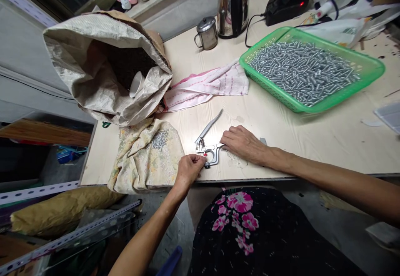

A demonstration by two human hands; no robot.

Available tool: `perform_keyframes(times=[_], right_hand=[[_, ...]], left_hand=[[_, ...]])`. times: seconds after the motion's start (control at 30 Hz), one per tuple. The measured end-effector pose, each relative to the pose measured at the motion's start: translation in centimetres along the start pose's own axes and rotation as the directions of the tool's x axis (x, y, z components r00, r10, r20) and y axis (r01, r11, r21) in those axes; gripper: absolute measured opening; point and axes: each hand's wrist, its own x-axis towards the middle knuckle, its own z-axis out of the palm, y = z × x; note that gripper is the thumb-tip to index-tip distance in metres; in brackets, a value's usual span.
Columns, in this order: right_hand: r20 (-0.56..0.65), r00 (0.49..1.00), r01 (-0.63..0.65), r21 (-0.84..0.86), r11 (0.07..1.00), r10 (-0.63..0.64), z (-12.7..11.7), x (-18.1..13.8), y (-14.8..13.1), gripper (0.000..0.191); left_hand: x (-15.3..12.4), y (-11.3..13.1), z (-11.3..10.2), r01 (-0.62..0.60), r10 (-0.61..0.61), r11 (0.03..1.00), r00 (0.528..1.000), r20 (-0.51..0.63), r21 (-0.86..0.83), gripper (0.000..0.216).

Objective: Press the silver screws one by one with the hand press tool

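A silver hand press tool (208, 142) lies on the wooden table near its front edge, one long lever pointing up and away. My right hand (242, 143) rests on the tool's lower handle, fingers curled over it. My left hand (188, 170) is pinched at the tool's jaw, where a small red part shows; what the fingertips hold is too small to name. Just left of it, a crumpled patterned cloth (146, 155) carries a small heap of metal pieces (158, 139).
A green basket (368, 80) full of metal screws stands at the right. An open woven sack (103, 65) with dark contents and a white cup sits at the left. A pink-white cloth (206, 86), steel mug (207, 33) and kettle (233, 5) are behind.
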Motion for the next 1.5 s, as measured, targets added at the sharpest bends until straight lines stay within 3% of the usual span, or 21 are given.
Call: perform_keyframes(times=[0.07,0.2,0.33,0.5,0.87,0.97,1.03,1.1,1.2,1.3,1.5], right_hand=[[0.032,0.999,-0.008,0.047,0.999,0.006,-0.7,0.0,0.4,0.035],[0.086,0.996,-0.015,0.044,0.999,0.011,-1.9,1.5,2.9,0.098],[0.250,0.967,0.050,0.025,0.998,-0.054,-2.7,4.2,5.3,0.114],[0.348,0.932,0.118,-0.028,0.993,-0.102,-3.5,5.7,5.2,0.099],[0.285,0.956,0.099,-0.098,0.990,-0.068,-3.9,4.0,3.7,0.051],[0.285,0.957,0.079,-0.098,0.992,-0.048,-4.2,3.6,3.1,0.045],[0.281,0.959,0.073,-0.089,0.993,-0.046,-4.2,3.4,2.7,0.043],[0.262,0.964,0.075,-0.074,0.994,-0.053,-4.1,3.2,2.4,0.041],[0.217,0.974,0.073,-0.038,0.997,-0.063,-3.8,2.9,2.1,0.037],[0.203,0.978,0.048,0.005,0.999,-0.048,-3.6,2.7,1.9,0.034],[0.200,0.979,0.019,0.045,0.999,-0.027,-3.6,2.5,1.6,0.021]], left_hand=[[-0.1,0.0,0.1,0.002,-0.002,1.000,1.000,0.001,-0.020,0.027],[-0.2,-0.1,0.1,-0.001,0.001,0.999,1.000,0.006,-0.045,0.026],[-0.1,-0.2,0.2,-0.005,0.006,0.998,1.000,0.002,-0.059,0.027],[-0.2,-0.3,0.2,-0.009,0.009,0.998,1.000,0.000,-0.054,0.027],[-0.3,-0.6,0.0,-0.006,0.006,1.000,1.000,0.011,0.023,0.028],[-0.9,0.2,-0.5,-0.187,0.220,0.959,0.965,-0.145,0.212,0.021],[-0.9,1.1,-0.7,-0.357,0.443,0.863,0.875,-0.195,0.358,0.017],[-0.3,2.2,-0.5,-0.493,0.598,0.736,0.795,-0.103,0.464,0.020],[1.0,3.8,0.3,-0.606,0.666,0.556,0.734,0.130,0.569,0.043],[1.9,5.0,1.3,-0.595,0.618,0.464,0.748,0.242,0.656,0.047],[1.8,6.5,2.0,-0.538,0.523,0.398,0.799,0.298,0.743,0.028]])
